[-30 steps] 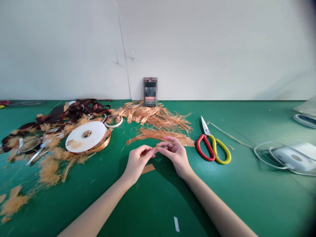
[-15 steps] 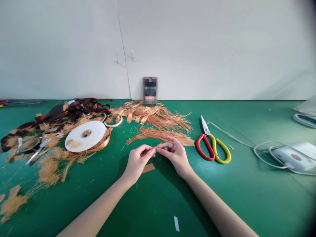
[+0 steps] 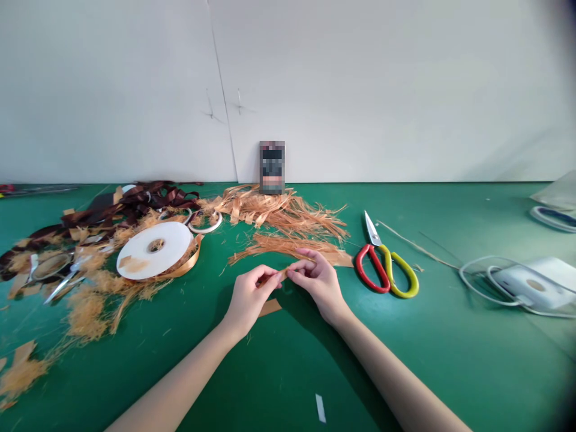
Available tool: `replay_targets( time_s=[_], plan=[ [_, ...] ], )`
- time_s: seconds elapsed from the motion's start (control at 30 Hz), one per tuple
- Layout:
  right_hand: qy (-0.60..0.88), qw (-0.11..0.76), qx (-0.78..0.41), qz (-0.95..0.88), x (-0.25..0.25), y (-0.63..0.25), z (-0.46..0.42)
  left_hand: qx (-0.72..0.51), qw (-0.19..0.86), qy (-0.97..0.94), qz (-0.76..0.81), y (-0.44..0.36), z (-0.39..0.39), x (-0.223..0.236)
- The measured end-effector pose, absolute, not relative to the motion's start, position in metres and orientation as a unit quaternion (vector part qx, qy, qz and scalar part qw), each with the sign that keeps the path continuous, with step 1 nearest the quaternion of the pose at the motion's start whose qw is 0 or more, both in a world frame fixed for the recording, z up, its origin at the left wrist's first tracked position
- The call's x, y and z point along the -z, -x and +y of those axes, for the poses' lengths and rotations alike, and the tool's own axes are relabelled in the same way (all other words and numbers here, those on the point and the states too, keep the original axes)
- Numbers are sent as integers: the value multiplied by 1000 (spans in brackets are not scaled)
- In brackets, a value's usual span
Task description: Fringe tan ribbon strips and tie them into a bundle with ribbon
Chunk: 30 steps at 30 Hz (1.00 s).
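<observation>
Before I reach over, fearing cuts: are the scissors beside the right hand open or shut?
Shut: the scissors show blades together, one tip.

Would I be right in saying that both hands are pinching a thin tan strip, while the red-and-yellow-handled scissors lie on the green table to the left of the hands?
Not quite: the head view shows the red-and-yellow-handled scissors on the green table to the right of the hands. The left hand and right hand are indeed pinching a thin tan strip.
</observation>
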State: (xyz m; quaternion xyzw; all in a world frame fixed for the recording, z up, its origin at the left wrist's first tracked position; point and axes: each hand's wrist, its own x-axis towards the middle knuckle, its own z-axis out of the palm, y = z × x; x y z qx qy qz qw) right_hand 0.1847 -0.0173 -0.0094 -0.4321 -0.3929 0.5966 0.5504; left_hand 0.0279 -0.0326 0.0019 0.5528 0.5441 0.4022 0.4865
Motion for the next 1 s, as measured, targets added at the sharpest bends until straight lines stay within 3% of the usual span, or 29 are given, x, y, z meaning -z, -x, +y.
replay_targets(
  time_s=[0.2,0.5,1.0],
  plan=[
    [434,603,-565,-359,15,-187,-14,-400,473,-552,557,-27,-33,-2],
    [418,550,-605,-395,10,-186,-17,-400,466,-569,547,-28,-33,0],
    [400,617,-611,-293,12,-191,-12,-359,431,-614,556,-28,-34,0]
  ],
)
